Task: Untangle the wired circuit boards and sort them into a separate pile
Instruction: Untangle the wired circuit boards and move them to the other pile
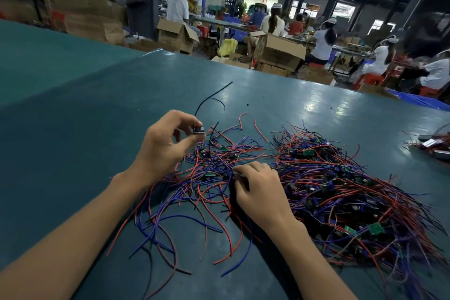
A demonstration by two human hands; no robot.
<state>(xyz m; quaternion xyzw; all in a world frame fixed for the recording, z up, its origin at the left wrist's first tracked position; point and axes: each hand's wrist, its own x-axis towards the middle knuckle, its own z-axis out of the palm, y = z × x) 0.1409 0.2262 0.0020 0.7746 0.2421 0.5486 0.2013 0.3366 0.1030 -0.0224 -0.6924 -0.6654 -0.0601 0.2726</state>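
The left hand is raised a little above the surface, thumb and forefinger pinching a small circuit board while the other fingers curl loosely. The board's wires run down and to the near right into the loose tangle, and a black wire arcs off on its far side. The right hand sits low on the near right edge of that tangle, its fingers curled down and apparently nipping a few strands, as if to anchor them.

The pinched board therefore lies to the far left of the right hand, and its leads stretch roughly along the line between the two hands. Freeing it likely means drawing the left hand away to the far left while the right hand holds the rest down.

Just to the right, nearly touching the tangle, lies a much denser heap of boards with red, blue and black wires. Which of the two is the sorted pile cannot be told.
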